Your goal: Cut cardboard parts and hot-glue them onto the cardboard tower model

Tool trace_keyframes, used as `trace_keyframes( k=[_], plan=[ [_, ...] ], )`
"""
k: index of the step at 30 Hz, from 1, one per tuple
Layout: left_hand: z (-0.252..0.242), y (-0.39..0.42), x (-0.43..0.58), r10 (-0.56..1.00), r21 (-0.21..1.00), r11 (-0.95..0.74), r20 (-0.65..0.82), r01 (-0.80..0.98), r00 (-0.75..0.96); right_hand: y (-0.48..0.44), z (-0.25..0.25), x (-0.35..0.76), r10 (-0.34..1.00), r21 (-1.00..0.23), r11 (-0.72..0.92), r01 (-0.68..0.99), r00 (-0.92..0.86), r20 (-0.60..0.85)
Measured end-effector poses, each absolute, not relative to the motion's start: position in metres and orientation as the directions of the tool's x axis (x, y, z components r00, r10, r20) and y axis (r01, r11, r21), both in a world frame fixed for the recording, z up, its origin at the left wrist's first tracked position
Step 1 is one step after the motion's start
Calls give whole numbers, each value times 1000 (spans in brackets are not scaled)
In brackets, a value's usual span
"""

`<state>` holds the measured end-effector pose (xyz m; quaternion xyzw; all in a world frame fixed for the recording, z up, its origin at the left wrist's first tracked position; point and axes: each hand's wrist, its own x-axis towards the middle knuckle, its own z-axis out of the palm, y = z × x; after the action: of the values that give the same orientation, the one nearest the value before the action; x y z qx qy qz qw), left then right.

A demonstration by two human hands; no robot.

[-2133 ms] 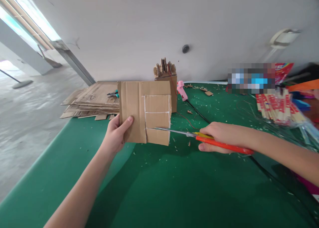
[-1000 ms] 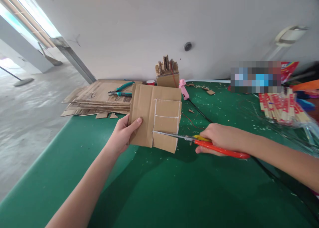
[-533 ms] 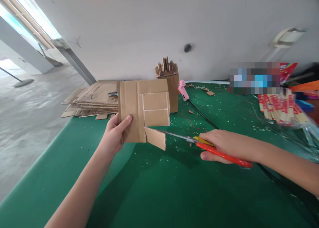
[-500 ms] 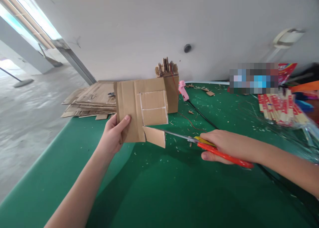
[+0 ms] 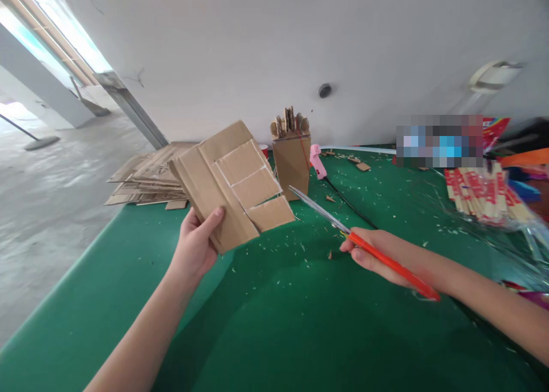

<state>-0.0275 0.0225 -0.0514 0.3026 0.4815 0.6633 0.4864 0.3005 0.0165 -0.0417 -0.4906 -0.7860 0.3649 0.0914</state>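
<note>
Cutting of marked card, seen from the head camera. The left hand (image 5: 195, 246) was clenched on the lower left corner of the card (image 5: 223, 180), thumb on the face and fingers behind, and held it tilted in the air above the green bench (image 5: 278, 323), well clear of the surface. White lines on the card marked off three panels in a column. A cut ran in from the right edge between the middle and lowest panels, and the lowest panel (image 5: 270, 214) splayed away as a flap, attached only along its left side. The right hand (image 5: 377, 258) was closed round the orange handles of the scissors (image 5: 364, 245), with the blades near shut. Their tips pointed up and left toward the card but stood apart from its right edge. The step in hand appeared to be the pause between two cuts, with the cross-cut made and the flap not yet freed. A further cut would call for the blades to be opened and lined up on a white line, probably the flap's left side, with the card turned to suit and held taut near the cut. Behind stood a box of offcuts (image 5: 291, 163), a pink glue gun (image 5: 316, 160), a stack of flat sheets (image 5: 146, 178) and, at right, a bag of sticks (image 5: 484, 195). Small scraps littered the bench.
</note>
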Motion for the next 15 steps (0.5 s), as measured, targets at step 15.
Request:
trace_keyframes(
  k=[15],
  plan=[
    [-68, 12, -16, 960, 880, 88, -201, -466, -197, 15, -53, 285, 818, -733, 321, 600, -566, -105]
  ],
)
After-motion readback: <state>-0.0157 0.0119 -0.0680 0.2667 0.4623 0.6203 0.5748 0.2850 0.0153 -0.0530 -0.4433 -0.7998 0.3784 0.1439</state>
